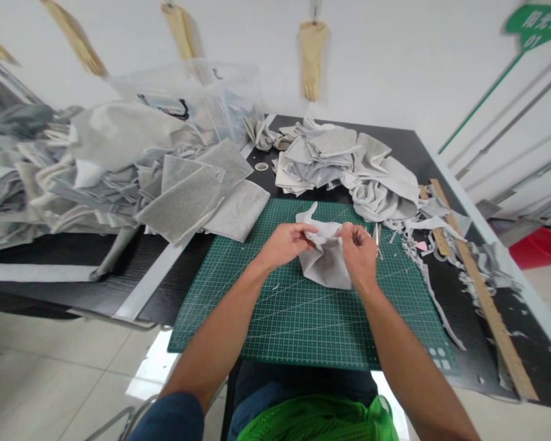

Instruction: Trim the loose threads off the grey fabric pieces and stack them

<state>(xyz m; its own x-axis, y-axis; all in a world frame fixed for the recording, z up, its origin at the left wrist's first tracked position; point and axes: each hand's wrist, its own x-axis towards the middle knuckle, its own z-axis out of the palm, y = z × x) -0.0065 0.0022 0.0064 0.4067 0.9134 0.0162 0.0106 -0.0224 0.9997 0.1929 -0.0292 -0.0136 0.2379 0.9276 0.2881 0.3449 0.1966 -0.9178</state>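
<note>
A piece of light grey fabric [326, 263] hangs between my hands over the green cutting mat [284, 331]. Its upper edge is pinched by my left hand [290, 242] on one side. On the other side, my right hand [359, 250] grips the same cloth, its fingers closed and curled. Scissors [377, 237] show beside my right hand, partly covered by it; whether I hold them or they rest on the mat cannot be told. Small thread bits lie on the mat.
A large heap of grey fabric [114, 141] fills the left side, with flat folded pieces [188, 196] at its edge. Behind the mat lies another cloth pile [330, 153] and a tape roll [261, 166]. At right are a wooden ruler [482, 294] and scraps.
</note>
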